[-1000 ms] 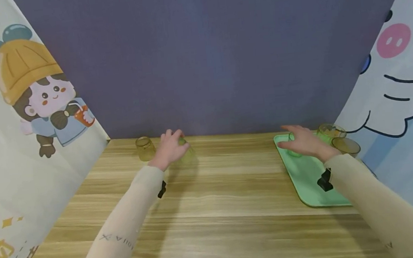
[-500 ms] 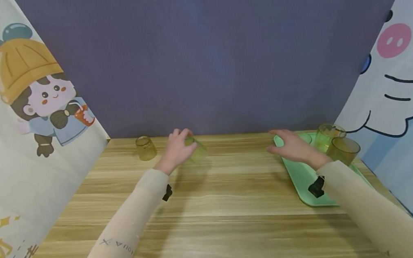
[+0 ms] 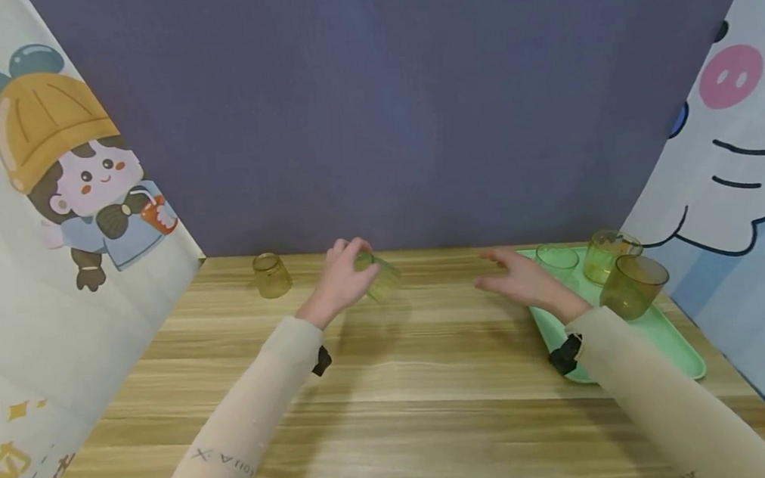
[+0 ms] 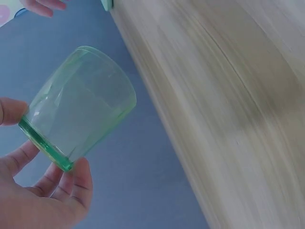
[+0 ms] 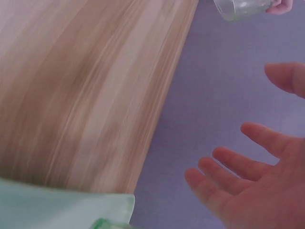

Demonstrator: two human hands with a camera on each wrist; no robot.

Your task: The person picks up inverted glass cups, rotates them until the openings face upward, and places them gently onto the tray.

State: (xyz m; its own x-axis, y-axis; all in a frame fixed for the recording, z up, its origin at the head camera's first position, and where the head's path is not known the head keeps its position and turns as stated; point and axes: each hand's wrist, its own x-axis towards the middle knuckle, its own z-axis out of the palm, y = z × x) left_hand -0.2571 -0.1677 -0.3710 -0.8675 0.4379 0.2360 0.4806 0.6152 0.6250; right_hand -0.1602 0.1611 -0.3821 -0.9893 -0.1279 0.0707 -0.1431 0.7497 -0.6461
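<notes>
The person's left grip (image 3: 341, 282) pinches a clear green glass (image 4: 82, 106) by its thick base, the glass tilted with its mouth pointing away from the fingers. To that grip's left I see an amber cup (image 3: 272, 277) on the tabletop (image 3: 396, 390). The right grip (image 3: 524, 283) hangs spread wide, thumb well apart from the fingers; to its right, a green tray (image 3: 668, 343) carries three more glasses (image 3: 633, 289).

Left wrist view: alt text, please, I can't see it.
Left hand gripping a clear green glass by its base, tilted, its mouth facing away from the palm. Wooden tabletop fills the right side; part of the right hand shows at top left.
</notes>
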